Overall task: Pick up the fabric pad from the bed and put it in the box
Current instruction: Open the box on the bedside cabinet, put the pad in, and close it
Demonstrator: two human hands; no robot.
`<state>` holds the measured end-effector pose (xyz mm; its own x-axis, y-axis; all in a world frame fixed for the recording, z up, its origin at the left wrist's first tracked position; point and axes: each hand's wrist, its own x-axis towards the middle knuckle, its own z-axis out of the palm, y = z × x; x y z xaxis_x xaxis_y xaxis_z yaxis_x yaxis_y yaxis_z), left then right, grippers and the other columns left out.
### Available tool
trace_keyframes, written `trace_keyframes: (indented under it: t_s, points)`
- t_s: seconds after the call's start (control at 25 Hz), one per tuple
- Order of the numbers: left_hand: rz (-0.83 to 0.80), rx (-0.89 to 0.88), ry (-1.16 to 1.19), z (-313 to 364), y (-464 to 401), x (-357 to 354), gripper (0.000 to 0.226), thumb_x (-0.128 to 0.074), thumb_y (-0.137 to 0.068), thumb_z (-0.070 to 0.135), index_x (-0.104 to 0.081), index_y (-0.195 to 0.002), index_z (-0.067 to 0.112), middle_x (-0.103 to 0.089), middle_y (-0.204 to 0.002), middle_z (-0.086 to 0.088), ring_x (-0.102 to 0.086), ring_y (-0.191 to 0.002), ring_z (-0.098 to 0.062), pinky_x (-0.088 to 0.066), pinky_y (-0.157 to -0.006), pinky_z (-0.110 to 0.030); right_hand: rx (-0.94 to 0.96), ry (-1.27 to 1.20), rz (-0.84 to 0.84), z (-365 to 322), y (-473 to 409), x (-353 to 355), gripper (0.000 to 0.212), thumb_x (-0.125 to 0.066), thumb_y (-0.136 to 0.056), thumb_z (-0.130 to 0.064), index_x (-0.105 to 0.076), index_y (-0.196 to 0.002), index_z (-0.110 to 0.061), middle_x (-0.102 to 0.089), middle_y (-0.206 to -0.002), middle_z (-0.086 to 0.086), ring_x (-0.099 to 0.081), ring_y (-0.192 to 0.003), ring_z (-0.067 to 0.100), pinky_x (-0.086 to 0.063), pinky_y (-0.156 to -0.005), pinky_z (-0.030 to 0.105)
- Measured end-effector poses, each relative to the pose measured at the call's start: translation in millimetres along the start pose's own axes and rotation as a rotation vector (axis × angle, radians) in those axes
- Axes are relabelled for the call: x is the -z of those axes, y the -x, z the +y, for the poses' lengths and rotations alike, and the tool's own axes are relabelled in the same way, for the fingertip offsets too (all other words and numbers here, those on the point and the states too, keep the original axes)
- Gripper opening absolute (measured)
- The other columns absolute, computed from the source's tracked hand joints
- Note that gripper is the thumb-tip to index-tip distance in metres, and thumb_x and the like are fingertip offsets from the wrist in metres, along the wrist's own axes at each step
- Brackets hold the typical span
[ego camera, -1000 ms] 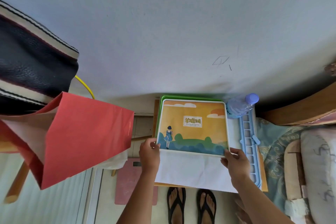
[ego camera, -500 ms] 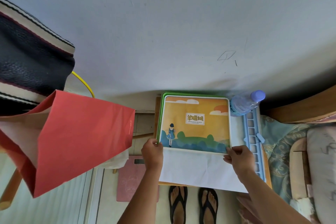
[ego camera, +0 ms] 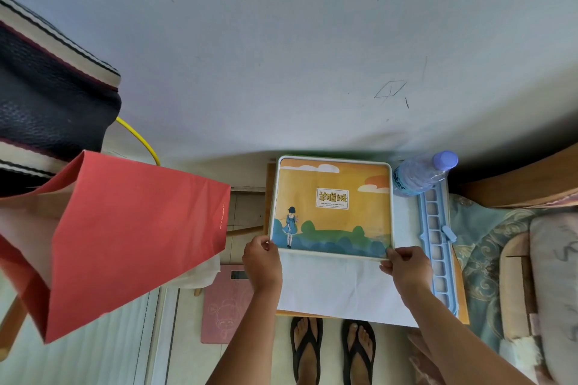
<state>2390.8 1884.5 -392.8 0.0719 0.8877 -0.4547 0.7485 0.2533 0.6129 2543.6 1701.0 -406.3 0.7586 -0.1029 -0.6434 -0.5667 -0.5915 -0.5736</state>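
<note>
A flat box [ego camera: 333, 206] with an orange and blue illustrated lid, showing a girl and a white label, lies on a white sheet [ego camera: 337, 287] on a small table. A thin green edge shows behind the lid's far side. My left hand [ego camera: 262, 262] pinches the lid's near left corner. My right hand [ego camera: 406, 269] pinches its near right corner. No fabric pad is visible; the lid hides the box's inside. The bed [ego camera: 481, 247] with a teal patterned cover is at the right.
A red paper bag [ego camera: 125, 228] and a dark striped bag [ego camera: 47, 97] hang at the left. A water bottle [ego camera: 422, 175] and a blue plastic rack [ego camera: 438, 247] lie right of the box. A pink scale [ego camera: 225, 303] and my sandalled feet [ego camera: 331, 347] are on the floor.
The lid has settled flatter over the box, covering most of the green edge that showed before. Both hands stay at its near corners.
</note>
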Motion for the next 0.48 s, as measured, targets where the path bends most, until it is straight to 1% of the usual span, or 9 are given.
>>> trace_keyframes:
  t_s: [0.08, 0.12, 0.2, 0.28, 0.36, 0.4, 0.48]
  points:
    - [0.013, -0.006, -0.002, 0, -2, -1, 0.017, -0.057, -0.087, 0.003, -0.067, -0.101, -0.002, -0.072, -0.100, -0.019, -0.066, -0.090, -0.028, -0.052, -0.073, -0.032, -0.002, 0.022, 0.014, 1, -1, -1, 0.010, -0.059, -0.089, -0.012, -0.054, -0.083, -0.006, -0.066, -0.069, 0.011, -0.066, -0.057, 0.019, -0.051, -0.054, 0.028]
    - [0.017, -0.006, -0.011, -1, -2, -1, 0.017, -0.058, -0.087, 0.005, -0.067, -0.100, -0.001, -0.072, -0.100, -0.018, -0.066, -0.089, -0.028, -0.051, -0.071, -0.031, -0.002, 0.043, 0.021, 1, -2, -1, 0.010, -0.060, -0.089, -0.013, -0.056, -0.084, -0.005, -0.066, -0.067, 0.010, -0.066, -0.057, 0.019, -0.051, -0.054, 0.029]
    - [0.028, 0.009, -0.065, -1, -2, 0, 0.019, -0.061, -0.087, 0.013, -0.065, -0.103, 0.004, -0.071, -0.103, -0.015, -0.064, -0.088, -0.026, -0.046, -0.064, -0.029, 0.001, 0.092, 0.037, 2, -4, -2, 0.013, -0.063, -0.087, -0.015, -0.060, -0.085, -0.003, -0.064, -0.064, 0.007, -0.064, -0.058, 0.020, -0.056, -0.059, 0.036]
    - [0.046, 0.044, -0.114, -2, -4, 2, 0.030, -0.067, -0.083, 0.021, -0.058, -0.109, 0.009, -0.064, -0.110, -0.012, -0.061, -0.089, -0.025, -0.040, -0.060, -0.029, 0.015, 0.128, 0.051, 2, -6, -2, 0.015, -0.067, -0.084, -0.017, -0.061, -0.080, -0.003, -0.063, -0.061, 0.006, -0.062, -0.059, 0.024, -0.058, -0.063, 0.042]
    - [0.057, 0.081, -0.125, -3, -6, 4, 0.042, -0.071, -0.079, 0.026, -0.053, -0.113, 0.010, -0.057, -0.115, -0.012, -0.060, -0.091, -0.028, -0.039, -0.060, -0.031, 0.035, 0.150, 0.065, 2, -8, -1, 0.019, -0.071, -0.081, -0.020, -0.059, -0.071, -0.008, -0.064, -0.061, 0.007, -0.062, -0.061, 0.028, -0.055, -0.060, 0.041]
    - [0.058, 0.086, -0.128, -4, -7, 3, 0.043, -0.072, -0.078, 0.026, -0.052, -0.114, 0.011, -0.057, -0.116, -0.012, -0.060, -0.093, -0.029, -0.039, -0.060, -0.031, 0.035, 0.161, 0.067, 3, -9, 0, 0.021, -0.072, -0.079, -0.021, -0.058, -0.069, -0.009, -0.064, -0.062, 0.008, -0.063, -0.062, 0.030, -0.054, -0.059, 0.040]
    - [0.030, 0.066, -0.122, -5, -9, 0, 0.036, -0.068, -0.082, 0.023, -0.055, -0.113, 0.011, -0.061, -0.114, -0.012, -0.060, -0.095, -0.028, -0.040, -0.063, -0.030, -0.003, 0.168, 0.064, 3, -11, 0, 0.024, -0.075, -0.077, -0.023, -0.056, -0.074, -0.008, -0.065, -0.068, 0.011, -0.064, -0.067, 0.033, -0.054, -0.062, 0.041]
